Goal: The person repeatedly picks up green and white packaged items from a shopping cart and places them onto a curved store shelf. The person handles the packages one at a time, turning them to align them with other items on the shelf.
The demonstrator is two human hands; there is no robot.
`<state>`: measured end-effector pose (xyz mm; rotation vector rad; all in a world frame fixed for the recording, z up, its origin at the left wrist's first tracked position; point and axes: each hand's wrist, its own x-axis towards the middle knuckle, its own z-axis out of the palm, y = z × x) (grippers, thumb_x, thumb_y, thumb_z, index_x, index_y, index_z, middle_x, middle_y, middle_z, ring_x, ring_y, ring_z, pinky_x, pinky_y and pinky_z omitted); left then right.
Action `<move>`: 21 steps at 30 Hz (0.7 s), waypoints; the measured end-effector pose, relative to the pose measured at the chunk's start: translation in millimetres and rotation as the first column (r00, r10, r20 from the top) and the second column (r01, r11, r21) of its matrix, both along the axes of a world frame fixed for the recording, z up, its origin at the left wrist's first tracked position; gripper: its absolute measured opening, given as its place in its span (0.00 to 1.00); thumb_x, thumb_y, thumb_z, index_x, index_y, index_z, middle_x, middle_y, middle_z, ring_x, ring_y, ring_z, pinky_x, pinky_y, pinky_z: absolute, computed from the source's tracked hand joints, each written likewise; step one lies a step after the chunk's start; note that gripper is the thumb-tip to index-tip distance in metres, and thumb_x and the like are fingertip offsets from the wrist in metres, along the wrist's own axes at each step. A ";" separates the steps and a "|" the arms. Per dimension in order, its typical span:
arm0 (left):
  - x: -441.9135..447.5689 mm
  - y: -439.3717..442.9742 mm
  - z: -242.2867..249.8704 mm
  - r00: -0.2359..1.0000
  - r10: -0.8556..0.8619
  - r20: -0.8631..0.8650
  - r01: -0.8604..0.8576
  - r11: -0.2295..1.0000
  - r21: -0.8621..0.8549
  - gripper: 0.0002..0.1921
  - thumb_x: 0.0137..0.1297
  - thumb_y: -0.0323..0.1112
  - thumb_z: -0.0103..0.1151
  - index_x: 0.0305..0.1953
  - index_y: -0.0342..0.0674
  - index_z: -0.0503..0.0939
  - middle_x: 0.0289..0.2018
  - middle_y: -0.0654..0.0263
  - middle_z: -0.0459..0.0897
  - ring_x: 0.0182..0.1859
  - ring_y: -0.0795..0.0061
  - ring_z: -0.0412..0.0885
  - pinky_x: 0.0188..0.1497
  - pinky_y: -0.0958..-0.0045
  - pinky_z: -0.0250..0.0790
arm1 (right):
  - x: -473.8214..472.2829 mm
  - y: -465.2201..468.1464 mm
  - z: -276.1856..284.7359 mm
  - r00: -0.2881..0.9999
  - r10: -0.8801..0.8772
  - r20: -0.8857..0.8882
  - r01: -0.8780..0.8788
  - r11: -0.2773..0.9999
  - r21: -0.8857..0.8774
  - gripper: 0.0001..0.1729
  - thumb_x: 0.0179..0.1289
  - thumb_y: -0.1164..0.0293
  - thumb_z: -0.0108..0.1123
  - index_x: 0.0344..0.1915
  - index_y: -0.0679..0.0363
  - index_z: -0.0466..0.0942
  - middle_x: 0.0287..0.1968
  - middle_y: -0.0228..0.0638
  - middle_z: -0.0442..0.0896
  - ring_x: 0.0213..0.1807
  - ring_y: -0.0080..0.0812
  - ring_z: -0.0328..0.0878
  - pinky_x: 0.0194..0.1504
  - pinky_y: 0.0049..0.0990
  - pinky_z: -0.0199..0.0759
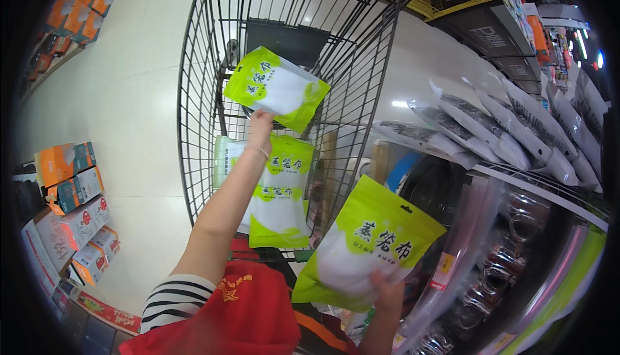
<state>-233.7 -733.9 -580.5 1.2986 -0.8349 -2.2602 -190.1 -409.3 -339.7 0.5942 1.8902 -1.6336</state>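
My left hand (261, 121) reaches into a black wire shopping cart (382, 64) and grips the lower edge of a green-and-white plastic pouch of steamer cloth (286, 86). Below that pouch, similar green-and-white pouches (281, 217) lie overlapping in the cart, with a pale green package (222, 161) at their left. To the right, outside the cart's side, my right hand (387, 287) holds another steamer cloth pouch (373, 243) by its lower part; its fingers are partly behind the translucent film.
Grey-and-white plastic packages (503, 122) stand in a row on a wire rack at right, above hanging packaged goods (503, 258). Stacked shoe-size boxes (72, 180) stand at left, with more orange boxes (80, 11) at upper left. A yellow-edged display (455, 13) is beyond the cart.
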 end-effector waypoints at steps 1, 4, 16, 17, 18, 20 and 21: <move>-8.3 -4.1 -27.9 0.997 0.064 0.044 -0.068 0.991 0.117 0.14 0.59 0.35 0.50 0.37 0.26 0.75 0.36 0.54 0.79 0.39 0.64 0.77 0.40 0.66 0.68 | 3.4 3.9 0.0 1.000 0.028 0.002 -0.028 0.999 0.024 0.37 0.44 0.82 0.66 0.57 0.64 0.62 0.51 0.37 0.72 0.52 0.34 0.70 0.54 0.33 0.64; -37.0 -17.1 -100.8 0.956 0.122 0.269 -0.202 0.935 0.293 0.21 0.56 0.33 0.62 0.49 0.32 0.71 0.48 0.55 0.75 0.45 0.63 0.75 0.45 0.67 0.71 | 11.7 14.3 -0.8 1.000 0.015 -0.021 -0.016 1.000 -0.019 0.36 0.45 0.82 0.66 0.57 0.63 0.62 0.51 0.37 0.72 0.53 0.35 0.70 0.55 0.33 0.64; -7.3 3.1 -16.1 0.957 -0.108 -0.268 0.118 0.993 0.024 0.25 0.49 0.27 0.65 0.51 0.30 0.71 0.46 0.60 0.78 0.47 0.69 0.76 0.50 0.68 0.69 | -3.7 23.7 -4.0 0.985 0.117 -0.125 -0.088 0.973 0.215 0.32 0.49 0.80 0.65 0.55 0.65 0.65 0.50 0.38 0.73 0.51 0.35 0.71 0.53 0.35 0.65; 8.4 10.1 10.0 0.916 -0.166 -0.365 0.180 0.984 0.007 0.26 0.50 0.27 0.64 0.52 0.32 0.69 0.46 0.60 0.77 0.46 0.68 0.77 0.51 0.69 0.69 | -7.7 22.1 -6.8 0.996 0.061 -0.062 -0.051 0.987 0.153 0.31 0.49 0.80 0.64 0.55 0.65 0.65 0.50 0.38 0.74 0.51 0.34 0.71 0.53 0.34 0.65; 20.2 16.9 32.4 0.898 -0.257 -0.357 0.283 0.959 0.022 0.26 0.50 0.27 0.64 0.52 0.32 0.69 0.47 0.59 0.77 0.47 0.67 0.77 0.51 0.68 0.69 | -12.3 20.0 -10.0 1.000 0.001 0.003 -0.001 0.997 0.078 0.30 0.49 0.80 0.64 0.55 0.65 0.66 0.50 0.37 0.74 0.51 0.33 0.71 0.53 0.34 0.65; 41.5 29.6 66.2 0.828 -0.376 -0.415 0.420 0.908 0.016 0.27 0.49 0.27 0.63 0.53 0.32 0.68 0.47 0.59 0.77 0.47 0.67 0.77 0.51 0.68 0.69 | -17.6 14.0 -13.7 0.996 -0.045 0.074 0.047 0.998 -0.032 0.30 0.50 0.79 0.64 0.54 0.65 0.66 0.49 0.36 0.74 0.50 0.31 0.71 0.53 0.33 0.64; 48.4 38.6 77.0 0.813 -0.428 -0.395 0.478 0.878 0.032 0.28 0.49 0.25 0.62 0.54 0.33 0.68 0.47 0.59 0.76 0.48 0.67 0.76 0.51 0.67 0.70 | -18.9 10.5 -15.0 0.997 -0.034 0.074 0.039 0.997 -0.069 0.29 0.50 0.79 0.63 0.54 0.65 0.67 0.49 0.36 0.74 0.50 0.31 0.71 0.53 0.32 0.64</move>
